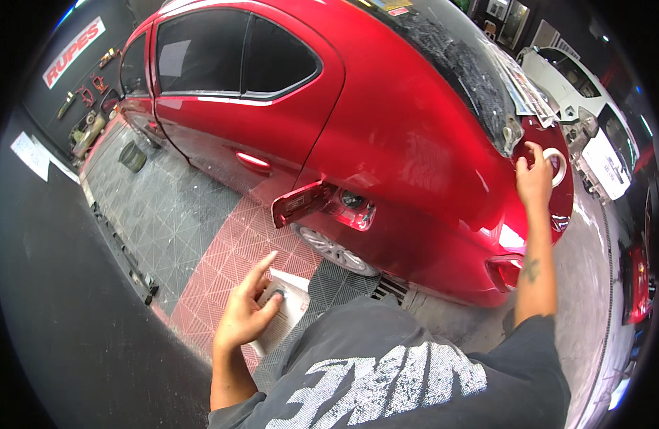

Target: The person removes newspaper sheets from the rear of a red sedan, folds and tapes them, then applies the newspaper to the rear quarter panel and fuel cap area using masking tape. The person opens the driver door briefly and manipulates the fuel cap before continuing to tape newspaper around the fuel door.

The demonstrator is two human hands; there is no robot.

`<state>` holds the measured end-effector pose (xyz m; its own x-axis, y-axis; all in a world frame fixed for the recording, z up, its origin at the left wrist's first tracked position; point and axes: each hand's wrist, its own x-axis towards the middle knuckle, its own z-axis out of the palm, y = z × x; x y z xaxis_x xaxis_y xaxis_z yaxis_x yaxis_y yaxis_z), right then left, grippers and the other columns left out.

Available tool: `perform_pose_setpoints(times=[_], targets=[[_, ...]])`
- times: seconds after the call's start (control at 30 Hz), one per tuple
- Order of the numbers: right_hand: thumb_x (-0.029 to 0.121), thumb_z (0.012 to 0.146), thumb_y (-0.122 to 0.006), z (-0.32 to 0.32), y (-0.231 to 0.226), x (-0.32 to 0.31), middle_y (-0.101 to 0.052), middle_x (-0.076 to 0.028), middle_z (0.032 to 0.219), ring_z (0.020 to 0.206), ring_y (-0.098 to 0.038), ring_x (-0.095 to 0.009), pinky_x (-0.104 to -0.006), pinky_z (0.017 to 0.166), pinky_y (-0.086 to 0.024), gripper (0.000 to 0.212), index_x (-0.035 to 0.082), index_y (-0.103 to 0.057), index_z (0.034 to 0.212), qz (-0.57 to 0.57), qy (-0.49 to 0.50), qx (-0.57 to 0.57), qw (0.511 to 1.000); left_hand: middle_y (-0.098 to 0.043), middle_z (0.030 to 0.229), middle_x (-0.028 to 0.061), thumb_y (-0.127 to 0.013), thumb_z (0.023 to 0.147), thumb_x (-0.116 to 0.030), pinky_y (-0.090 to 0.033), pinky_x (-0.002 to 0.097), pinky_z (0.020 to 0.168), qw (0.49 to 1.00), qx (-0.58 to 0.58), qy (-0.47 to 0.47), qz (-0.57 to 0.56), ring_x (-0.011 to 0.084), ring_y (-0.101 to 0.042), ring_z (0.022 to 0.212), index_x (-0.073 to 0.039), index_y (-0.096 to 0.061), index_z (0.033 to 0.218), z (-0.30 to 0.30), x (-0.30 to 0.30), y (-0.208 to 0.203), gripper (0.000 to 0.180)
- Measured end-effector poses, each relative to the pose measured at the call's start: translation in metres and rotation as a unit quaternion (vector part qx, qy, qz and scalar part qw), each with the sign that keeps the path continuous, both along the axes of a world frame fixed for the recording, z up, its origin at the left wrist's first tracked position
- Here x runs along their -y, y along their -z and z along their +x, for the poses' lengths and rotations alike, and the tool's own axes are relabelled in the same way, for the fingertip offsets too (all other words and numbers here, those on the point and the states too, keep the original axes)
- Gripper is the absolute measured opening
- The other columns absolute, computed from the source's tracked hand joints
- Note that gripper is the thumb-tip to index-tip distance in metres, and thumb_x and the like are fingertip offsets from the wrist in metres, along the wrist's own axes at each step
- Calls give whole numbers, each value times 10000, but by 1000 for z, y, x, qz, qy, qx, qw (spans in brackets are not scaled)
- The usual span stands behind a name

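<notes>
My left hand (245, 309) is low in front of my body, its index finger stretched out. Against its palm and under the thumb it holds a pale printed piece of paper (290, 314), seemingly folded; a small dark spot shows by the thumb tip. My right hand (535, 179) reaches out over the rear of a red car (415, 143), index finger and thumb apart. Right beside it is a roll of white tape (557, 169), partly hidden behind the hand. The car's fuel flap (301, 203) stands open, showing the filler cap (353, 200).
Newspaper sheets (526, 89) lie at the dusty rear window (444, 57). A dark bucket (133, 157) stands on the tiled floor (222, 264). At left is a dark panel (93, 286). A white car (579, 86) is behind at right, with a red one (638, 286) nearer.
</notes>
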<state>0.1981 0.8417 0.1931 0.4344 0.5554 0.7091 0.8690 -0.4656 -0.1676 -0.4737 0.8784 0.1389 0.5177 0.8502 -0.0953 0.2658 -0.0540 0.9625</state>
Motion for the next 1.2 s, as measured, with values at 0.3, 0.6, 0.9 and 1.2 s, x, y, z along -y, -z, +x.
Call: perform_pose_setpoints(times=[0.3,0.6,0.9,1.2], targets=[[884,874,-778,-319,50,15,-551,-232,1643,1470,-562,-413,-570,1212,-453,1005,72,-739,1464,-191,-714,-333,586,-757,858,218,-769,998,-129,-555,601,647,820,-154,471,287,476,-760,786,-128,-539,1420,97,-19,-100,480],[137,917,-910,-294,33,96,-775,-171,1259,1132,-739,-294,-444,1022,-558,185,-6,-806,973,-205,-509,-461,697,-818,994,159,-928,898,-189,-646,448,833,824,-185,415,339,342,-829,903,-115,-706,1390,83,-91,-188,545],[179,1110,-733,-182,9,113,-754,-64,1072,907,-683,-135,-335,814,-547,274,-57,-759,974,-56,-312,-480,818,-801,883,31,-947,935,-134,-527,287,764,922,-155,263,240,59,-666,815,-22,-727,1326,130,-246,-211,462],[85,1021,-841,-117,5,61,-699,-7,713,593,-618,-62,-283,574,-498,143,-10,-753,960,45,-207,-483,849,-776,949,39,-905,942,-111,-551,301,802,918,-154,179,319,89,-684,883,-24,-786,1288,184,-345,-219,376]])
